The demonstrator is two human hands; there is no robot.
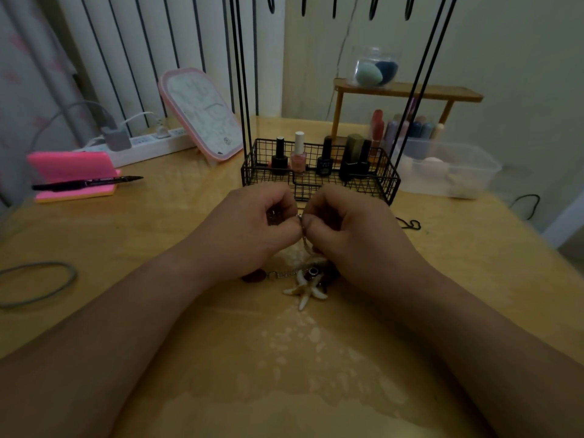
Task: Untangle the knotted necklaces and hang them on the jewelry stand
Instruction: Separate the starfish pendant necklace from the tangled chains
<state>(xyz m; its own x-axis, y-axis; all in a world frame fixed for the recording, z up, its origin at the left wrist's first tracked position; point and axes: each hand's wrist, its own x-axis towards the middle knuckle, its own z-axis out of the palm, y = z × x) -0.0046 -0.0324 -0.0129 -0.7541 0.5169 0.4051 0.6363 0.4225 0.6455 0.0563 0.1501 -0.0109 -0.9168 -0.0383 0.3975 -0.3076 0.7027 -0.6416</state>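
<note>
Pink sticky notes (72, 167) with a black pen (88, 182) lie far to my left on the wooden table (158, 235). My left hand (249, 230) curls its fingers, pinching the necklace chain (305, 240). My right hand (350, 229) pinches the same spot, perhaps a knot. The chain drops to a white starfish pendant (305, 290) on the table, just before the black wire jewelry stand (373, 184). A thin black cord (410, 223) lies to the right.

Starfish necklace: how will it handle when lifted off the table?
Likely floppy: the necklace sags limp from where the left hand and right hand pinch it. Its starfish pendant would probably swing as the low weight. Its thin arms look somewhat fragile.
</note>
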